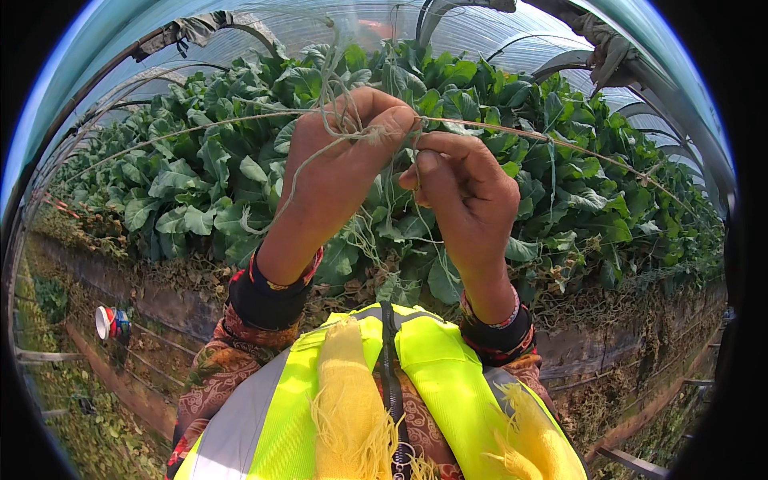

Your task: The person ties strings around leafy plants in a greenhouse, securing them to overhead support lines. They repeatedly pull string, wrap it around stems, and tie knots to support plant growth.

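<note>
Both hands are raised in front of my chest at a taut horizontal string (498,127) that crosses above leafy green plants (198,174). My left hand (345,162) pinches the string between thumb and forefinger, and a loose tangle of pale green twine (342,117) lies over its fingers. One frayed twine end dangles beside the left wrist. Just below and to the right, my right hand (465,186) has its fingers curled around a thin hanging strand of twine (418,207). Its forefinger tip is close to the string at the knot.
Curved poles (678,90) carry clear plastic sheeting (288,27) overhead. More twine (552,174) hangs from the string at right. Dry vines (600,312) cover the bed's near edge. A white-and-red container (111,323) is at lower left. My yellow fringed scarf (348,390) hangs over a hi-vis vest (441,354).
</note>
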A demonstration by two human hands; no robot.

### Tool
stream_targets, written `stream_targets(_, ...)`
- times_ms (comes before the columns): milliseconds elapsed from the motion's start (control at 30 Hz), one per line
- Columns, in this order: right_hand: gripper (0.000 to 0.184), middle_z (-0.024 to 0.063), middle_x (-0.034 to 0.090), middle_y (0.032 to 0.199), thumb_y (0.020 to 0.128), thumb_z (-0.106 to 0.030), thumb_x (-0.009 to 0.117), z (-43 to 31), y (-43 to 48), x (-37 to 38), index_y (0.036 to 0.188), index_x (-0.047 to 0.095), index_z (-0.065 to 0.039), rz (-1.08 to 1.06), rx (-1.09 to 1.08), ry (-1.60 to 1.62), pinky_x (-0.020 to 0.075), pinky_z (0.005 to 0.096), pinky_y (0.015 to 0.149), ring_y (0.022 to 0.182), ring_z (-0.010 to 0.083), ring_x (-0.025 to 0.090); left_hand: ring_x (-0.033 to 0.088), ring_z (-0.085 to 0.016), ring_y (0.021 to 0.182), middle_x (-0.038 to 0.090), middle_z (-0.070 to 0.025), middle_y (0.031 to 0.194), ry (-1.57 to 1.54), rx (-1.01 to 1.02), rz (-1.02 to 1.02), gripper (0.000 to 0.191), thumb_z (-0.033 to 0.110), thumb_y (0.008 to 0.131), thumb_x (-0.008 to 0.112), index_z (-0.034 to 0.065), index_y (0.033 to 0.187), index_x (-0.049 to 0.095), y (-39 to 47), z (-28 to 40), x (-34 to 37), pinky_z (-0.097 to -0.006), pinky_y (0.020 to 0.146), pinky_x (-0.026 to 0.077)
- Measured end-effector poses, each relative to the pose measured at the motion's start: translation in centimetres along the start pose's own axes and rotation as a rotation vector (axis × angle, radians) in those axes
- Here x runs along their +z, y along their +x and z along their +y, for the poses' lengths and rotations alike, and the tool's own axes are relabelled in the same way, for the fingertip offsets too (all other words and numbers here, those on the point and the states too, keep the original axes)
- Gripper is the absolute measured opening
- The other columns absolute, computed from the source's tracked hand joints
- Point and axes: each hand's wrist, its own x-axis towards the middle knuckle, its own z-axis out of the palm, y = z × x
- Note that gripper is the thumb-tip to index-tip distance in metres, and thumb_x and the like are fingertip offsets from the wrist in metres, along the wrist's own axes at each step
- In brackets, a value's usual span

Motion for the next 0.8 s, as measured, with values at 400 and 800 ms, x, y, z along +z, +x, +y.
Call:
stream_targets(400, 0.014, 0.0057, 0.067, 0.079, 0.091, -0.003, 0.062, -0.1, 0.6, 0.7, 0.104, 0.059, 0.002, 0.115, 0.157, 0.209, 0.0458, 0.0174, 0.051, 0.061, 0.0051, 0.058, 0.054, -0.003, 0.073, 0.061, 0.0006, 0.077, -0.093, -0.079, -0.015, 0.022, 0.021, 0.092, 0.062, -0.0013, 0.090, 0.064, -0.4, 0.5, 0.3, -0.0214, 0.064, 0.044)
stream_targets(800, 0.009, 0.0069, 0.066, 0.086, 0.090, -0.003, 0.059, -0.2, 0.0, -1.4, 0.098, 0.056, 0.000, 0.065, 0.361, 0.268, 0.0489, 0.0192, 0.057, 0.070, 0.0062, 0.060, 0.045, 0.000, 0.068, 0.060, 0.0061, 0.077, 0.014, -0.031, -0.003, 0.020, 0.021, 0.095, 0.063, 0.0010, 0.093, 0.067, 0.9, -0.4, 0.0, -0.0174, 0.058, 0.034)
